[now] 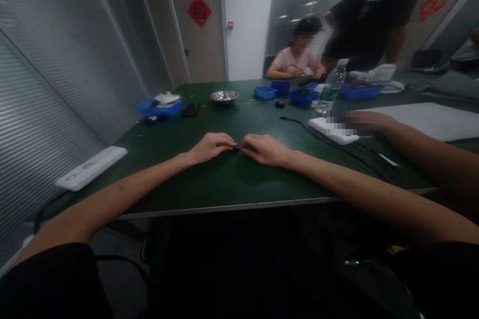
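Note:
Over the green table point(179, 189) my two hands nearly meet at the fingertips. My left hand point(212, 147) pinches a small black piece point(236, 148) with thumb and fingers. From the right, my right hand point(266, 149) is closed in a pinch against the same spot. A thin pale sliver shows between the right fingertips and the black piece. Whether it is part of that piece or separate I cannot tell, and the fingers hide most of what the right hand grips.
White power strips point(92, 168) lie left and right. A steel bowl point(223, 97), blue bins point(160, 107), a water bottle point(331, 87) and black cables point(310, 129) are farther back. Another person's hand point(370, 122) is at the right; a seated person point(295, 57) works across the table.

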`<control>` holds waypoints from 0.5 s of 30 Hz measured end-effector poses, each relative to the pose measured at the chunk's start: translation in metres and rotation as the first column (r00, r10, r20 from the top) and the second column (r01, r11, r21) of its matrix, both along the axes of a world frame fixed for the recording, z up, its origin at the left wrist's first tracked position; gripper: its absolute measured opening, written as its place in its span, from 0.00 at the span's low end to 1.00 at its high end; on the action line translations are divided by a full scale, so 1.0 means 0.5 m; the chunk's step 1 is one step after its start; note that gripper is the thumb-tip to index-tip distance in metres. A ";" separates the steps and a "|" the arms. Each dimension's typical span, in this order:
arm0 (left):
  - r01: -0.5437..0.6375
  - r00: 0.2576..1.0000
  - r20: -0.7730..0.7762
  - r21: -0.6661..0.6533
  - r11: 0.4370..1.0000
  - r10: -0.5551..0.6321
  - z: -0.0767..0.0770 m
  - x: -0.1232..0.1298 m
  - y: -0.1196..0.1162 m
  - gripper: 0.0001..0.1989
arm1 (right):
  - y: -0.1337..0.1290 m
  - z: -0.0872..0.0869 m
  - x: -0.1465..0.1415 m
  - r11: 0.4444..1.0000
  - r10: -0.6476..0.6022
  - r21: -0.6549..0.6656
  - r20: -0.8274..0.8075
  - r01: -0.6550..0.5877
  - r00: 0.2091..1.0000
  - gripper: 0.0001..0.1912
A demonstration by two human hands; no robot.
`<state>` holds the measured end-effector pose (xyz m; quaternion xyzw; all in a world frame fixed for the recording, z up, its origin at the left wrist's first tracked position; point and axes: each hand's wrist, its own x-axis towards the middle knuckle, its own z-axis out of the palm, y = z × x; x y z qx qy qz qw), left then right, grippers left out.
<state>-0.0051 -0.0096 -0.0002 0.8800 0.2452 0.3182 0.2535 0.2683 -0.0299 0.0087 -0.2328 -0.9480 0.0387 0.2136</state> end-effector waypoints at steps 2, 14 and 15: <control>-0.005 1.000 0.001 -0.070 0.998 0.005 0.001 0.003 0.003 0.12 | -0.004 0.003 -0.002 1.000 -0.001 -0.002 0.000 0.001 1.000 0.11; 0.014 1.000 -0.014 -0.040 0.999 -0.014 0.006 0.011 -0.013 0.12 | -0.005 0.002 -0.016 0.996 0.036 -0.075 -0.073 -0.041 0.997 0.09; 0.012 1.000 -0.016 -0.051 0.999 -0.013 0.006 0.012 -0.012 0.12 | -0.004 0.001 -0.018 0.995 0.032 -0.093 -0.089 -0.041 0.996 0.08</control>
